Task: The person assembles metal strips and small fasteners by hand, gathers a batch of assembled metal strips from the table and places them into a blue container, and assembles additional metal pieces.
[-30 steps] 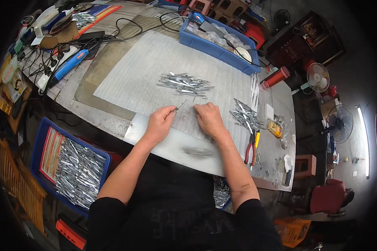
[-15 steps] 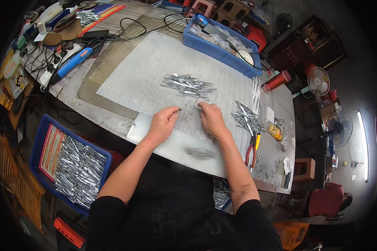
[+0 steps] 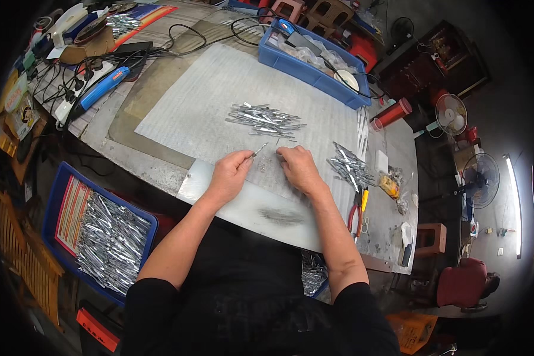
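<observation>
My left hand (image 3: 230, 176) is closed in a pinch on a slim silvery metal piece (image 3: 260, 149), which sticks out past the fingertips toward the right. Opposite it, a short gap away, my right hand (image 3: 301, 170) has its fingers drawn together. A tiny thin sliver shows at its fingertips, too small to name. Just beyond both hands lies a loose pile of similar slim metal pieces (image 3: 266, 120) on the white foam sheet (image 3: 178, 110). A second pile (image 3: 350, 166) sits right of my right hand. Below the hands is a pale metal plate (image 3: 237, 210) with a dark smudge.
Red-handled pliers (image 3: 354, 218) and a yellow-handled tool (image 3: 365, 200) lie at the right. A blue bin (image 3: 314, 74) with plastic bags stands at the back. Another blue crate (image 3: 56, 213), heaped with metal pieces, is lower left. Cables and a power strip (image 3: 77, 98) occupy the left.
My right hand has shifted very slightly left, toward my left hand. Both hands keep their pinched shape, and the piles look the same.
</observation>
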`<state>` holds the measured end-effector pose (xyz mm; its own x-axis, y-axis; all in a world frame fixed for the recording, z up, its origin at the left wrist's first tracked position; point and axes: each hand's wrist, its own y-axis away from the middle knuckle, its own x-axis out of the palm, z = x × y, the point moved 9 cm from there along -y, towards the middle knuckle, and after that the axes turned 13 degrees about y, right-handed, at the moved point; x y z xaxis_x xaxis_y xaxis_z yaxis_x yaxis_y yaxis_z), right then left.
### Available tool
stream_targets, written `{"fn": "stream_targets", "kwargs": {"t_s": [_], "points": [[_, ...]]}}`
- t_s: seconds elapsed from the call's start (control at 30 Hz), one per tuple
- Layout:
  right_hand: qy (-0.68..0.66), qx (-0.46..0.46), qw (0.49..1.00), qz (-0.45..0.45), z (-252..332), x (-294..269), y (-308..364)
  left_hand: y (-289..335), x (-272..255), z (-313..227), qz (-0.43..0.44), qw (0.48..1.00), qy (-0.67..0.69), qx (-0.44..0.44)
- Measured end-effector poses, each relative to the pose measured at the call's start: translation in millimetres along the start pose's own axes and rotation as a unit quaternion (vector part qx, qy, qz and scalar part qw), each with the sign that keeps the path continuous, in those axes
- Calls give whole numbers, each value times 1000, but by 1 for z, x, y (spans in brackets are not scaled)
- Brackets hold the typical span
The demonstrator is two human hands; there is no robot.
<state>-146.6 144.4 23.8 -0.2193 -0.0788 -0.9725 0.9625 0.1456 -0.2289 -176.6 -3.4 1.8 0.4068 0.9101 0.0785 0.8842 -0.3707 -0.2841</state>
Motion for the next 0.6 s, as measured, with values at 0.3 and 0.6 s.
{"fn": "stream_targets", "kwargs": {"t_s": [0.3,0.6], "points": [[-29,29,999,-23,-4,-1,0,0,-1,1,-2,1000,9,15],[-92,55,993,-46,6,4,-3,0,-1,1,-5,1000,18,10]]}}
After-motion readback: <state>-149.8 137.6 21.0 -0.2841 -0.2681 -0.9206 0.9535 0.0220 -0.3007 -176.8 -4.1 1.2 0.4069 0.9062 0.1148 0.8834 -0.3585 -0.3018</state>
